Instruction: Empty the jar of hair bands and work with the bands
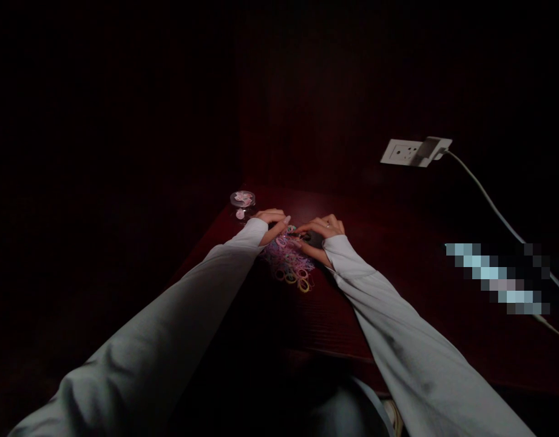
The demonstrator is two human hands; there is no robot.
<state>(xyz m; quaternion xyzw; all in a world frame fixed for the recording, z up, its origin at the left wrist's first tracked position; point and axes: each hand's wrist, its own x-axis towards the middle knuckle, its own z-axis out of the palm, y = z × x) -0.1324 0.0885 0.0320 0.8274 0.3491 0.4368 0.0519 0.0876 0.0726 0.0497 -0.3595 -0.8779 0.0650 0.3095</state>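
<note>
A tangled pile of small hair ties point(288, 258), pink, purple, blue and yellow, lies on the dark red tabletop. My left hand point(274, 224) rests at the pile's far left side, its fingers stretched and its thumb beside the ties. From the right my right hand point(322, 233) reaches in, with index finger and thumb apart at the pile's edge. Both hands touch or nearly touch the ties. Beneath my right palm shows a dark grey object point(314, 238), mostly hidden. Behind my left hand stands a clear round jar point(243, 206) with pink pieces showing at its top.
A white wall socket point(402, 152) holds a plugged-in charger point(434, 149). Its white cable point(488, 197) runs down along the right side. A blurred-out, pixelated item point(493, 279) lies on the table at right. The surroundings are very dark.
</note>
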